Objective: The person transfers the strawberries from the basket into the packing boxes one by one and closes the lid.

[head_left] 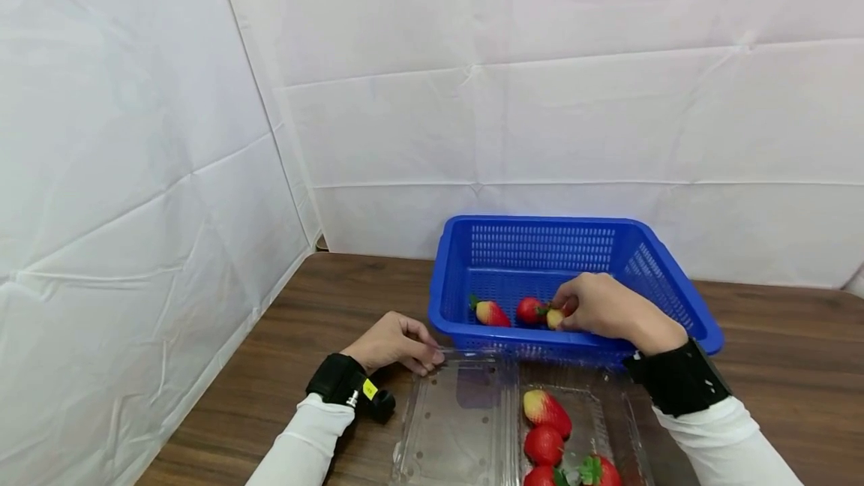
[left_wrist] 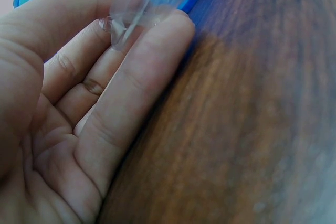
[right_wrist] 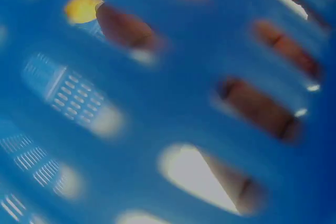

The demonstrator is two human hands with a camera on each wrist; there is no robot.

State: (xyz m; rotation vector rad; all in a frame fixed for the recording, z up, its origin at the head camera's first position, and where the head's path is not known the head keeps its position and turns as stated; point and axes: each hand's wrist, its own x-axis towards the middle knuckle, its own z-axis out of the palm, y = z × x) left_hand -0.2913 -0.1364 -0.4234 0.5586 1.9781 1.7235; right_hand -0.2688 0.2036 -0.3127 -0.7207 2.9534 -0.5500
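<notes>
At its corner, the open lid (head_left: 448, 426) of a clear plastic clamshell is pinched between the thumb and fingers of my left hand (head_left: 398, 343); the left wrist view shows the clear plastic (left_wrist: 139, 9) between the fingertips. My right hand (head_left: 604, 307) reaches over the near rim of a blue basket (head_left: 543, 225) and grips a yellow-tipped strawberry (head_left: 555, 319) inside it. Two other strawberries lie there, one red (head_left: 529, 310) and one red and yellow (head_left: 493, 313). In the right wrist view, the basket wall (right_wrist: 173, 108) hides most of the hand.
Several strawberries (head_left: 547, 411) lie in the clamshell's right half (head_left: 594, 403), cut off by the lower frame edge. The wooden table (head_left: 358, 291) meets white sheeting (head_left: 574, 118) behind the basket and at the left.
</notes>
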